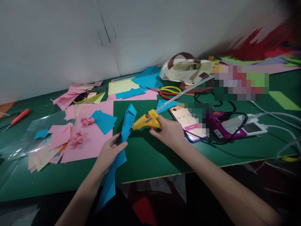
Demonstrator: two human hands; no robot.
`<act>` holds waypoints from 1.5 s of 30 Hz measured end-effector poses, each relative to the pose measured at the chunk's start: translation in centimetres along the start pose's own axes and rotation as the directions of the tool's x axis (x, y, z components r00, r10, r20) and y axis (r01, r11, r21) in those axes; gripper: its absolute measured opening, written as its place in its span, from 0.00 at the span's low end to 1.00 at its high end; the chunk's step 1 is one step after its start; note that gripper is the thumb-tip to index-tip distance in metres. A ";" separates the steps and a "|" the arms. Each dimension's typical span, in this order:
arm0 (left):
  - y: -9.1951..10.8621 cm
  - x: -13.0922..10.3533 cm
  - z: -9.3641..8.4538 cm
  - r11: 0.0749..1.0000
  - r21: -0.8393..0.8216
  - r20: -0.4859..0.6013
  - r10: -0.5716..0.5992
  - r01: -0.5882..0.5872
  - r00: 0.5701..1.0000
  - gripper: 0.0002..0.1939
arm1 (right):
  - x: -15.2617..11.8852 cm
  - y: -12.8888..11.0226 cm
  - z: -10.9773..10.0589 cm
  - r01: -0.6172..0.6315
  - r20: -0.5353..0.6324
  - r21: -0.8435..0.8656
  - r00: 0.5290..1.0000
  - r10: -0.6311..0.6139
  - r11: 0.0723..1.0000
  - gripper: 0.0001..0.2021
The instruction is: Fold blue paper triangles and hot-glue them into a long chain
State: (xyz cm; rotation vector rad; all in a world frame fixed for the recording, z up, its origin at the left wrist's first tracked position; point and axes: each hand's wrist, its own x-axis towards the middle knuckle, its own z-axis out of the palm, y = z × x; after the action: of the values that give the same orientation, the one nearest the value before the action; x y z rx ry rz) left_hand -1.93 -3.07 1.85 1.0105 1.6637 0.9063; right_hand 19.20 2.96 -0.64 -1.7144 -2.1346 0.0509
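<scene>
My left hand (113,150) is closed on a long folded strip of blue paper (121,157), thumb on top. The strip's upper end tilts up over the table and its lower end hangs past the front edge. In my right hand (170,130) is a yellow hot glue gun (145,121), with a long clear glue stick (185,92) standing out of its back. The nozzle points left and meets or nearly meets the strip's right edge; I cannot tell which. Left of the strip, blue paper pieces (104,122) and pink paper flowers (76,139) lie on a pink sheet (89,150).
A lit phone (189,122) and a purple power strip (227,127) with cables lie to the right. Behind are scissors (170,91) with yellow and red handles and a cream bag (188,70). An orange-handled tool (20,116) and paper scraps (47,153) are at the left.
</scene>
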 end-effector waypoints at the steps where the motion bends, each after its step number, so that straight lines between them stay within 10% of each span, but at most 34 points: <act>1: 0.0 0.0 0.0 1.000 0.002 0.022 -0.013 0.013 1.000 0.31 | 0.0 0.0 0.0 0.005 -0.001 -0.006 1.000 -0.005 1.000 0.22; 45: -0.4 0.1 0.0 0.999 -0.045 0.111 -0.018 0.023 0.994 0.31 | -0.1 -0.1 0.6 0.092 0.027 -0.077 0.996 -0.090 0.993 0.17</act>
State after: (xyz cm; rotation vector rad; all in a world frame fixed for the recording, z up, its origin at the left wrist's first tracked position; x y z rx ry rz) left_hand -2.00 -3.12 1.50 0.9928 1.5513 0.8562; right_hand 18.91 2.93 -1.18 -1.6647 -2.2564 -0.0383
